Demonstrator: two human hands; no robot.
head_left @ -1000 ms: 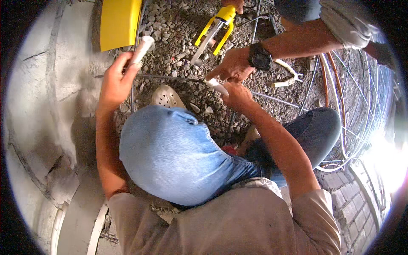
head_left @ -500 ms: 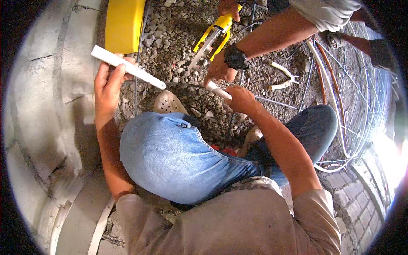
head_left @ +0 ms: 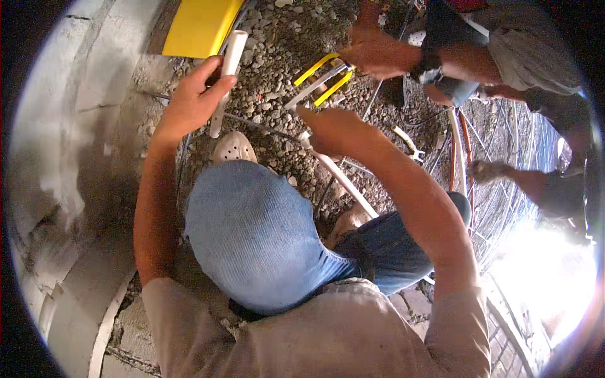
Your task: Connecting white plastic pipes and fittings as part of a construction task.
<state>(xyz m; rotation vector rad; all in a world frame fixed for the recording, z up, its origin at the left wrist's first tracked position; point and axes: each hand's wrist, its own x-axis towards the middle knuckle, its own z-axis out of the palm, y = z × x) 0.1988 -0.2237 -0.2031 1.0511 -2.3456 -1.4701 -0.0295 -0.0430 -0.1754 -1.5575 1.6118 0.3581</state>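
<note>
My left hand (head_left: 200, 94) is closed around a short white plastic pipe (head_left: 236, 50), which stands nearly upright beside my beige clog (head_left: 234, 148). My right hand (head_left: 337, 132) is closed at the upper end of a longer white pipe (head_left: 345, 181), which slants down toward my right knee; its index finger reaches out toward the forked tool. Just beyond, a co-worker's hand (head_left: 384, 55) is at a tool with two yellow arms and a metal bar (head_left: 321, 83). Its handle end is hidden.
A yellow case (head_left: 200, 28) lies at the far left. White-handled pliers (head_left: 409, 143) rest on the gravel (head_left: 271, 82). White and orange tubing (head_left: 459, 151) and thin rods lie to the right. A concrete wall (head_left: 69, 126) rises at left. More limbs of people show at right.
My left hand has moved up and right, turning its pipe from slanted to nearly upright. My right hand has moved up and left. The co-worker's watch-wearing hand has left the longer pipe.
</note>
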